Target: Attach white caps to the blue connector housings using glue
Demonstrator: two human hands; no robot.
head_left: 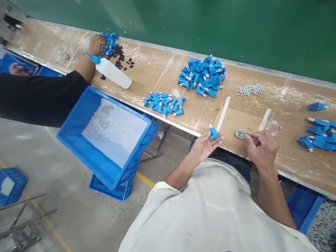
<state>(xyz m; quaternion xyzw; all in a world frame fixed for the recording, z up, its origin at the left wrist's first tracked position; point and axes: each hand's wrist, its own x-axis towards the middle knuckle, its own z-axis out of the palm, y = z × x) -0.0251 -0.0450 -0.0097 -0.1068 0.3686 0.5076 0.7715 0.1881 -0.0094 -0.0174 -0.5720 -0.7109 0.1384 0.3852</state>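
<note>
My left hand [206, 146] holds a small blue plastic block with a white tip [213, 132] between thumb and fingers, above the table's front edge. Pinched fingers of my right hand [261, 145] grip what looks like a thin stick, mostly hidden by the hand. Right at those fingertips sits a small round clear cup [239, 133] with something dark in it. Under the cup lies a cardboard sheet [231, 120], with white tape strips [223, 112] on its sides.
Blue block piles [202, 76] lie ahead and left; more blue blocks [319, 134] lie right. Small grey-white pieces [249, 89] are beyond the cardboard. A co-worker's hand [96, 44] touches blue parts near a white squeeze bottle [114, 72]. A blue crate [105, 138] stands left.
</note>
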